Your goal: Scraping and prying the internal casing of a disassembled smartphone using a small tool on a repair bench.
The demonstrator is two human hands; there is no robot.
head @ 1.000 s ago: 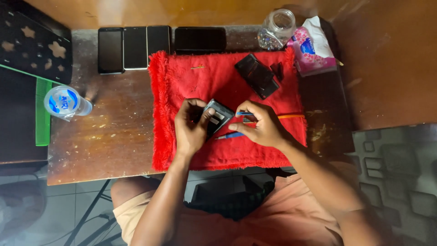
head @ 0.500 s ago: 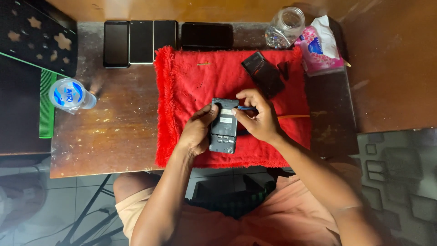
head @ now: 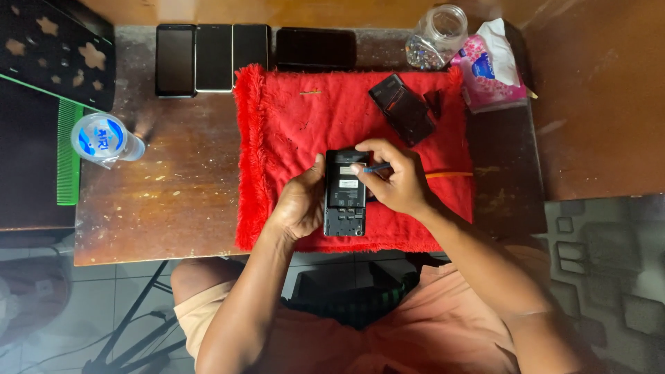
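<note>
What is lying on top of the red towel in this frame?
On the red towel lie an opened phone steadied by the left hand, a black back cover, and an orange stick. The right hand holds a thin blue tool. Whatever lies beneath the hands is hidden.

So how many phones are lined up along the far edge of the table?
4: three upright side by side at far left, and one lying sideways right of them. None seem hidden.
</note>
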